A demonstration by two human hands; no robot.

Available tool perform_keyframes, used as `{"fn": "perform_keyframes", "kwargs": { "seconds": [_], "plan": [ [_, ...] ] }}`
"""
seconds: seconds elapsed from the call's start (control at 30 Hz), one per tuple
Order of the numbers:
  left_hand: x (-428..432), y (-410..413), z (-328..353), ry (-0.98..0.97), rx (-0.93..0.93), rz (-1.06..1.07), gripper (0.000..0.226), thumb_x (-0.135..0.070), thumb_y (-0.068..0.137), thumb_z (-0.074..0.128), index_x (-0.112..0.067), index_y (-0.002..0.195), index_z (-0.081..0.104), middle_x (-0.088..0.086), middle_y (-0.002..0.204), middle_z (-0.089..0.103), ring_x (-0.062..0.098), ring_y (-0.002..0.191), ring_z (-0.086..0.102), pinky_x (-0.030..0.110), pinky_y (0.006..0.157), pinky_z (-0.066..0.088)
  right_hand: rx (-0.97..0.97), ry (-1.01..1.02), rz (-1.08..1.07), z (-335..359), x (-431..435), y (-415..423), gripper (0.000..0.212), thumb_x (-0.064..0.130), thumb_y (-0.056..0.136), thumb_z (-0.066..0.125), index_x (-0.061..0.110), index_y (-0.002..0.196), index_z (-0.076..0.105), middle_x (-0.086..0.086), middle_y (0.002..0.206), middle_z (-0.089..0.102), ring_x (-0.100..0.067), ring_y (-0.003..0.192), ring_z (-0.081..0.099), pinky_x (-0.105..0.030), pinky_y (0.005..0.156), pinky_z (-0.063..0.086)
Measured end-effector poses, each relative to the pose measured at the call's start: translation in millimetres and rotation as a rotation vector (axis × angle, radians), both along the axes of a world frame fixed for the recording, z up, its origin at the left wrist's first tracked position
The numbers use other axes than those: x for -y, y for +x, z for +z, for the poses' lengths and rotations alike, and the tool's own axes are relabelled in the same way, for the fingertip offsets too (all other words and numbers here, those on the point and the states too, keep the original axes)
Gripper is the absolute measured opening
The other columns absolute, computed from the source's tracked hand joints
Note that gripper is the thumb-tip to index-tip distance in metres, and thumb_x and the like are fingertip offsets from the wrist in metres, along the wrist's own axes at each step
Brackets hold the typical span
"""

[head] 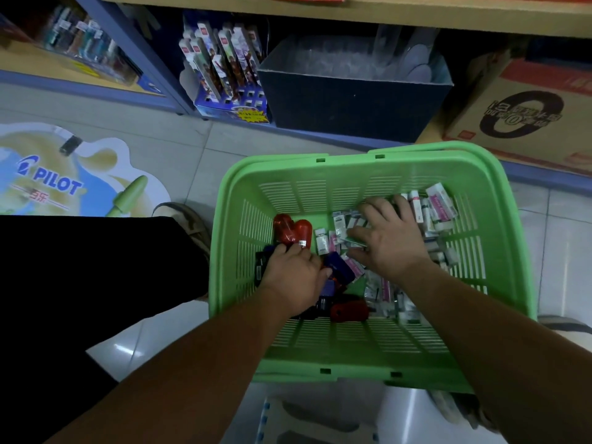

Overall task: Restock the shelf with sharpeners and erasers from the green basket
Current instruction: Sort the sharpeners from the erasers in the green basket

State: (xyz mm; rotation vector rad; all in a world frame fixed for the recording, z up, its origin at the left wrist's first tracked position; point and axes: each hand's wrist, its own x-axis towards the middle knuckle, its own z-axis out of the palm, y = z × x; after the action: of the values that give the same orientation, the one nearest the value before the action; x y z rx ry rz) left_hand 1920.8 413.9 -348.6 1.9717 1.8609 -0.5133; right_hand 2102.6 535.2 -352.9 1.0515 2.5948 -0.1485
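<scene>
A green basket (pixel 499 200) stands on the floor before the low shelf. Inside lie red sharpeners (pixel 290 230), dark blue ones (pixel 341 272) and several white wrapped erasers (pixel 440 205). My left hand (pixel 293 277) reaches down among the sharpeners, its fingers curled around a red one with a price tag. My right hand (pixel 389 237) lies spread over the pile of erasers, fingers straight and pressing on the packets. Another red sharpener (pixel 349 310) sits near the basket's front wall.
A dark bin (pixel 346 100) of clear items, a blue display box of carded pens (pixel 224 68) and a cardboard carton (pixel 525 120) fill the bottom shelf. A PILOT floor sticker (pixel 61 177) lies left. My dark trouser leg (pixel 96 267) is beside the basket.
</scene>
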Motion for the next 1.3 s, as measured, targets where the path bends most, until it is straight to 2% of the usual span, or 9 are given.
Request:
{"fn": "perform_keyframes", "kwargs": {
  "seconds": [0.17, 0.3, 0.5, 0.63, 0.87, 1.0, 1.13, 1.23, 1.3],
  "plan": [
    [-13, -4, 8, -0.044, 0.146, 0.195, 0.043, -0.038, 0.101, 0.04, -0.011, 0.104, 0.073, 0.005, 0.112, 0.063, 0.022, 0.109, 0.05, 0.041, 0.101, 0.043, 0.015, -0.009, 0.007, 4, 3, 1, 0.049, 0.067, 0.092, 0.057, 0.041, 0.133, 0.065, -0.005, 0.159, 0.039, -0.031, 0.152, 0.021, -0.061, 0.124, 0.005],
    [-33, -6, 12, -0.148, 0.296, 0.312, 0.02, -0.025, 0.087, 0.066, -0.013, 0.102, 0.073, 0.001, 0.092, 0.066, 0.02, 0.089, 0.064, 0.037, 0.082, 0.058, -0.186, 0.026, 0.032, 2, 14, 1, 0.04, 0.046, 0.082, 0.079, 0.022, 0.114, 0.076, -0.013, 0.141, 0.056, -0.037, 0.14, 0.044, -0.064, 0.118, 0.022],
    [-71, 0, -8, -0.21, 0.488, 0.392, 0.03, -0.021, 0.092, 0.069, -0.019, 0.122, 0.068, 0.004, 0.116, 0.069, 0.024, 0.105, 0.065, 0.034, 0.09, 0.054, -0.318, -0.319, -0.134, 19, 39, 2, 0.022, 0.042, 0.096, 0.069, 0.02, 0.102, 0.072, -0.001, 0.089, 0.071, -0.023, 0.079, 0.069, -0.029, 0.064, 0.051],
    [-64, -3, -21, -0.2, 0.456, 0.355, 0.064, -0.037, 0.092, 0.073, -0.022, 0.15, 0.048, 0.009, 0.145, 0.054, 0.031, 0.133, 0.044, 0.043, 0.11, 0.041, -0.356, -0.838, -0.647, 9, 42, 9, 0.016, 0.024, 0.1, 0.067, 0.014, 0.11, 0.075, -0.003, 0.097, 0.074, -0.014, 0.084, 0.066, -0.024, 0.066, 0.05],
    [-79, -2, -23, -0.322, 0.364, 0.263, 0.071, -0.049, 0.088, 0.075, -0.027, 0.149, 0.045, 0.013, 0.143, 0.04, 0.035, 0.138, 0.03, 0.041, 0.109, 0.034, -0.405, -1.074, -0.873, 5, 50, -2, 0.032, 0.007, 0.09, 0.057, 0.019, 0.119, 0.067, -0.004, 0.108, 0.072, -0.022, 0.103, 0.067, -0.036, 0.084, 0.057],
    [-79, -4, -24, -0.272, 0.434, 0.336, 0.07, -0.039, 0.081, 0.085, -0.021, 0.139, 0.05, 0.008, 0.135, 0.048, 0.03, 0.129, 0.045, 0.042, 0.106, 0.044, -0.537, -1.032, -1.11, 9, 50, -7, 0.021, -0.007, 0.097, 0.054, 0.01, 0.108, 0.063, -0.003, 0.098, 0.067, -0.014, 0.087, 0.061, -0.018, 0.055, 0.048],
    [-76, -7, -25, -0.24, 0.516, 0.401, 0.041, -0.024, 0.087, 0.081, -0.025, 0.108, 0.046, -0.006, 0.1, 0.056, 0.02, 0.094, 0.058, 0.027, 0.068, 0.042, -0.594, -0.995, -1.133, 12, 48, -5, 0.013, 0.006, 0.102, 0.059, 0.014, 0.101, 0.069, 0.0, 0.088, 0.068, -0.016, 0.078, 0.06, -0.026, 0.063, 0.046],
    [-73, -9, -20, -0.236, 0.506, 0.382, 0.033, -0.023, 0.087, 0.081, -0.025, 0.107, 0.055, 0.003, 0.113, 0.066, 0.023, 0.099, 0.062, 0.034, 0.082, 0.054, -0.562, -1.097, -1.0, 12, 46, -2, 0.014, 0.013, 0.105, 0.06, 0.014, 0.113, 0.071, -0.001, 0.106, 0.072, -0.021, 0.106, 0.067, -0.036, 0.097, 0.054],
    [-75, -12, -13, -0.251, 0.489, 0.335, 0.031, -0.022, 0.086, 0.081, -0.022, 0.112, 0.064, 0.003, 0.117, 0.066, 0.024, 0.103, 0.062, 0.036, 0.089, 0.054, -0.476, -1.131, -0.877, 9, 48, -5, 0.025, 0.002, 0.102, 0.056, 0.011, 0.122, 0.068, -0.005, 0.113, 0.071, -0.024, 0.11, 0.066, -0.029, 0.093, 0.056]
  ]
}}
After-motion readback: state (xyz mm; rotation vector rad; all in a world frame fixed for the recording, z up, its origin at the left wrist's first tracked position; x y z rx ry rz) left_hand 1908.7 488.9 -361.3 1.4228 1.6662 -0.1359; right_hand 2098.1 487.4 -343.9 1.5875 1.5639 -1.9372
